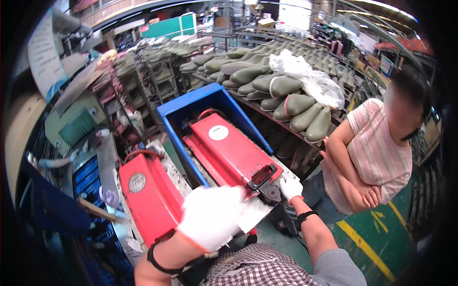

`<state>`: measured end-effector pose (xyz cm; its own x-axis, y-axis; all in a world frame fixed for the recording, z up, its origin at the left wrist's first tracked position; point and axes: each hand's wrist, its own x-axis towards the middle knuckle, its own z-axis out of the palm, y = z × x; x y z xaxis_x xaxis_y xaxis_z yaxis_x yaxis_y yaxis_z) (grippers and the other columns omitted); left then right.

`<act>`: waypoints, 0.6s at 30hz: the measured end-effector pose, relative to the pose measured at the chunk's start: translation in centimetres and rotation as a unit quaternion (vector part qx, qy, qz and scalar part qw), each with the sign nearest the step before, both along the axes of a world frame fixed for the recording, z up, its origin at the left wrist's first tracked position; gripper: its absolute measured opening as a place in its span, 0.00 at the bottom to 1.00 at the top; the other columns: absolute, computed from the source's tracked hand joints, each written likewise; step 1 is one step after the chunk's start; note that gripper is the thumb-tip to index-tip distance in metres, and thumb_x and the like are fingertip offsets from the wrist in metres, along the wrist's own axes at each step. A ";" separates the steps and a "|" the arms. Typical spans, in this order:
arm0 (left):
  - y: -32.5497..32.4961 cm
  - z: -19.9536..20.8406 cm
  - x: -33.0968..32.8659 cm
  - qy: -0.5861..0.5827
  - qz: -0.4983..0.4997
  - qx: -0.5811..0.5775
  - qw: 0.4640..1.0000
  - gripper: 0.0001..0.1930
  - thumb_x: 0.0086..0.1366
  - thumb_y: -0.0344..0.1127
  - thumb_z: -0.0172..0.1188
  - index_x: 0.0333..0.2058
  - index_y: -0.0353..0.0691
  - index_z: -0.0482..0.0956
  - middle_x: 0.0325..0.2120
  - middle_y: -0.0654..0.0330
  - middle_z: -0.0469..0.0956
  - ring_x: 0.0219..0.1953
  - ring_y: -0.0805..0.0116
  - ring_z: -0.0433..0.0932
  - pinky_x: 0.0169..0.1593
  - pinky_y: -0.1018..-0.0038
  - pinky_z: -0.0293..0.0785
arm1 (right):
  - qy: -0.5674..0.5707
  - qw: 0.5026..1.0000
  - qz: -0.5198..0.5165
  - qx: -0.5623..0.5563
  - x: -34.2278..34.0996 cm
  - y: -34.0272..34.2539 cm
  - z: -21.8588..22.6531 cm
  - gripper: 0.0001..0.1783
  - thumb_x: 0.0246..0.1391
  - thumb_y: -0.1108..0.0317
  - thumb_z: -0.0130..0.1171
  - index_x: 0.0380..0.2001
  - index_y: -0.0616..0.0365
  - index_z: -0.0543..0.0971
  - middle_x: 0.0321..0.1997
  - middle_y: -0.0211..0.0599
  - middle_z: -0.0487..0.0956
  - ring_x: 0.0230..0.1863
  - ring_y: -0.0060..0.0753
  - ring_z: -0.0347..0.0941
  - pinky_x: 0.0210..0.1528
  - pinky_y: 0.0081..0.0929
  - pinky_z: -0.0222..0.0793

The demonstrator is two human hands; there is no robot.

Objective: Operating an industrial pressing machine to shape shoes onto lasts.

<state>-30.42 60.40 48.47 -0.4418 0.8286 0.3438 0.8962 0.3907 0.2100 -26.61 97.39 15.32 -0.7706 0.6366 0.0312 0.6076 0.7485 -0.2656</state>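
1. the left hand (210,218), in a white glove, is at 6 to 7 o'clock from the middle of the view, its fingers toward the near end of a red machine (231,148); it is blurred, so i cannot tell if it is open or closed.
2. the right hand (290,189), also gloved in white, is at 4 o'clock, at the machine's near right corner, just beside a black knob (272,192); i cannot tell whether it grips anything.
3. the red machine lies at the centre, slanting from 11 to 5 o'clock, inside a blue bin (191,99), its near end sticking out past the walls.
4. at 8 o'clock is a second red machine (148,195) with a round grey label (137,182).
5. from 12 to 2 o'clock, green boots (300,113) lie in rows, a clear plastic bag (312,81) on top.
6. at 3 o'clock a co-worker (377,143) stands, arms crossed, on a green floor (350,245).
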 end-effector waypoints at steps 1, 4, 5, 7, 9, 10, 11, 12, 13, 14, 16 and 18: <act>2.0 2.8 0.9 -0.018 -0.031 -0.010 0.999 0.06 0.62 0.37 0.62 0.30 0.42 0.79 0.23 0.56 0.80 0.27 0.53 0.84 0.32 0.56 0.76 | -0.003 1.000 0.005 -0.005 -0.1 0.3 -0.4 0.26 0.67 0.45 0.47 0.42 0.51 0.89 0.43 0.48 0.89 0.47 0.55 0.86 0.51 0.50 0.80; 8.1 9.6 5.3 0.061 -0.222 -0.201 0.952 0.11 0.65 0.33 0.59 0.44 0.40 0.84 0.32 0.55 0.85 0.31 0.60 0.83 0.41 0.60 0.79 | -0.014 1.000 -0.012 0.011 0.6 2.7 -1.9 0.27 0.67 0.44 0.48 0.45 0.50 0.88 0.48 0.51 0.88 0.52 0.58 0.84 0.55 0.52 0.79; 7.6 10.4 5.7 0.049 -0.228 -0.195 0.953 0.11 0.65 0.33 0.59 0.44 0.40 0.84 0.32 0.55 0.85 0.31 0.60 0.83 0.41 0.60 0.79 | -0.007 0.999 -0.037 0.021 0.5 2.8 -2.1 0.27 0.67 0.43 0.47 0.47 0.48 0.89 0.50 0.52 0.87 0.55 0.60 0.82 0.57 0.52 0.78; 6.1 11.4 5.7 0.008 -0.255 -0.230 0.939 0.15 0.67 0.37 0.59 0.49 0.39 0.81 0.37 0.54 0.83 0.34 0.63 0.82 0.44 0.63 0.80 | -0.018 0.998 -0.035 -0.041 -1.5 -0.3 1.6 0.27 0.67 0.45 0.46 0.50 0.47 0.88 0.52 0.52 0.87 0.56 0.61 0.82 0.60 0.54 0.77; 5.7 12.2 6.1 -0.018 -0.322 -0.259 0.910 0.19 0.70 0.42 0.59 0.54 0.38 0.78 0.42 0.54 0.82 0.38 0.65 0.82 0.46 0.66 0.80 | -0.036 0.998 -0.039 -0.035 -1.2 -0.1 1.6 0.27 0.67 0.44 0.46 0.51 0.47 0.88 0.53 0.53 0.86 0.57 0.60 0.81 0.60 0.54 0.77; 5.5 12.6 6.3 -0.028 -0.356 -0.273 0.893 0.22 0.71 0.44 0.59 0.57 0.37 0.76 0.45 0.54 0.81 0.40 0.66 0.82 0.48 0.68 0.81 | -0.013 0.999 -0.034 -0.013 -1.0 -0.2 1.3 0.29 0.68 0.43 0.45 0.48 0.49 0.88 0.50 0.52 0.87 0.53 0.60 0.83 0.57 0.54 0.78; 5.4 12.9 6.5 -0.038 -0.389 -0.287 0.875 0.24 0.72 0.46 0.59 0.59 0.37 0.74 0.47 0.54 0.81 0.42 0.67 0.81 0.49 0.69 0.81 | 0.009 1.000 -0.029 0.009 -0.9 -0.3 1.0 0.30 0.68 0.42 0.44 0.46 0.51 0.89 0.46 0.52 0.88 0.49 0.59 0.85 0.55 0.54 0.79; 5.2 12.9 6.6 -0.048 -0.414 -0.301 0.858 0.27 0.73 0.48 0.59 0.62 0.36 0.73 0.50 0.53 0.80 0.44 0.68 0.81 0.51 0.71 0.81 | -0.015 0.999 -0.030 -0.035 -1.3 -0.9 1.8 0.27 0.67 0.44 0.46 0.50 0.47 0.87 0.54 0.52 0.86 0.59 0.60 0.81 0.60 0.53 0.77; 5.1 13.0 6.7 -0.056 -0.443 -0.314 0.838 0.30 0.74 0.51 0.59 0.64 0.35 0.71 0.52 0.53 0.80 0.46 0.69 0.81 0.52 0.72 0.81 | -0.032 0.998 -0.034 -0.043 -1.1 -0.8 2.1 0.27 0.67 0.44 0.46 0.49 0.47 0.88 0.54 0.53 0.86 0.59 0.59 0.80 0.60 0.53 0.77; 5.0 13.0 6.8 -0.063 -0.472 -0.326 0.817 0.32 0.75 0.53 0.59 0.67 0.35 0.69 0.54 0.53 0.79 0.48 0.71 0.81 0.53 0.74 0.82 | -0.028 0.999 -0.030 -0.017 -0.5 -0.6 1.2 0.28 0.68 0.43 0.45 0.48 0.48 0.88 0.50 0.52 0.87 0.54 0.59 0.83 0.57 0.53 0.78; 5.2 11.7 5.8 -0.063 -0.500 -0.338 0.795 0.35 0.76 0.55 0.59 0.70 0.34 0.68 0.57 0.53 0.78 0.50 0.72 0.81 0.55 0.75 0.82 | -0.009 1.000 -0.018 -0.020 -0.5 -0.2 0.7 0.30 0.69 0.42 0.44 0.46 0.50 0.89 0.46 0.53 0.88 0.49 0.58 0.85 0.54 0.54 0.79; 4.7 5.2 1.3 0.046 -0.368 -0.058 0.927 0.26 0.72 0.47 0.60 0.62 0.38 0.75 0.53 0.55 0.81 0.48 0.65 0.84 0.49 0.69 0.84 | -0.016 0.999 -0.031 -0.008 -1.0 0.0 0.3 0.31 0.69 0.42 0.44 0.45 0.51 0.89 0.46 0.53 0.88 0.50 0.59 0.85 0.56 0.53 0.79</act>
